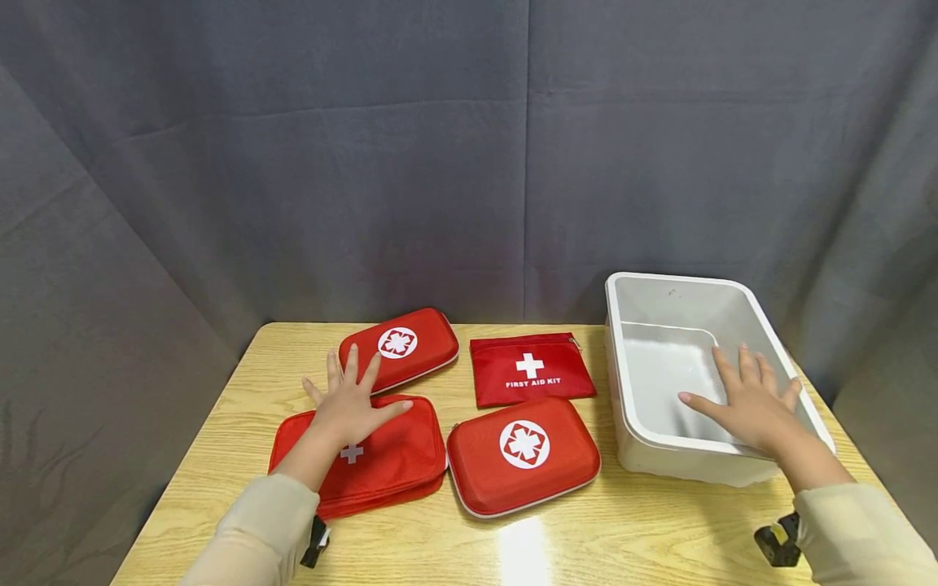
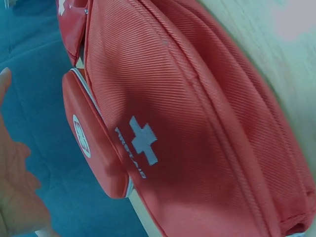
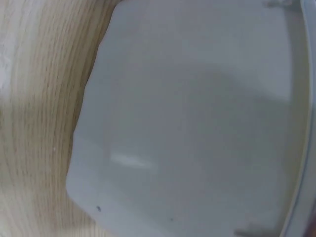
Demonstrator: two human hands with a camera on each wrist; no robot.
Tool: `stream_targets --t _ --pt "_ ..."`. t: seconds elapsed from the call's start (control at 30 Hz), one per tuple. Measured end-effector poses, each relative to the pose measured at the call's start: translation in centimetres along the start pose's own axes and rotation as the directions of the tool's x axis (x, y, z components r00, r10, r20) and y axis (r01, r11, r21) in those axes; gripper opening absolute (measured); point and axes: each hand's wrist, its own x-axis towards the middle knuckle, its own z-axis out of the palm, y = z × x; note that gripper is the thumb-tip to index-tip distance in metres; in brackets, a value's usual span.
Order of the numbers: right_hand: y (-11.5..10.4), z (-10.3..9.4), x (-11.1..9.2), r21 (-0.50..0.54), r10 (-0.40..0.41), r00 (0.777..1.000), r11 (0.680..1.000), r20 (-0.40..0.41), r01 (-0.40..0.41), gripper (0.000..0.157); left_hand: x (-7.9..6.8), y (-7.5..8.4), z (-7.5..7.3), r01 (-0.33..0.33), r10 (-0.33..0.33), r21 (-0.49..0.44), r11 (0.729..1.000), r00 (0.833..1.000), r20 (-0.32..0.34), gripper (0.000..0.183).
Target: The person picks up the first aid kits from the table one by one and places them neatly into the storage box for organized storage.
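Observation:
My left hand (image 1: 348,411), fingers spread, is over a red fabric first aid bag (image 1: 403,435) with a white cross; whether it touches cannot be told. In the left wrist view the bag (image 2: 163,89) fills the middle, and part of the hand (image 2: 17,182) shows apart from it at the left edge. Behind the bag lies a red hard first aid case (image 1: 432,346), tilted slightly, partly covered by my fingertips. My right hand (image 1: 755,407), also spread, is over the near right rim of a white plastic bin (image 1: 626,407) and holds nothing.
A second red hard case (image 1: 469,460) lies at the table's middle, touching or nearly touching the fabric bag. Behind it is a flat red zip pouch (image 1: 498,374) marked FIRST AID KIT. Grey curtains (image 1: 396,179) hang behind the wooden table (image 1: 623,529).

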Motion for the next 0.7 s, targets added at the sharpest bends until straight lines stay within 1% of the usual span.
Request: stream_targets --t 0.07,0.3,0.6,0.7 --pt "0.3 0.0 -0.2 -0.006 0.004 1.0 1.0 -0.004 -0.004 0.092 -0.2 -0.3 0.2 0.006 -0.006 -0.01 1.0 1.0 -0.004 0.095" --pt "1.4 -0.1 -0.8 -0.02 0.025 1.0 0.999 -0.014 -0.026 0.091 -0.7 -1.2 1.0 0.032 -0.032 -0.025 0.999 0.999 0.016 0.095" --pt "3.0 -0.1 -1.6 -0.05 0.041 0.998 0.998 -0.053 -0.044 0.09 -1.5 -2.2 1.4 0.064 -0.062 -0.065 0.996 0.998 0.031 0.094" --pt "3.3 -0.3 -1.8 -0.044 0.045 0.997 0.998 -0.065 -0.048 0.09 -1.7 -2.6 1.6 0.079 -0.077 -0.07 0.994 0.996 0.039 0.095"
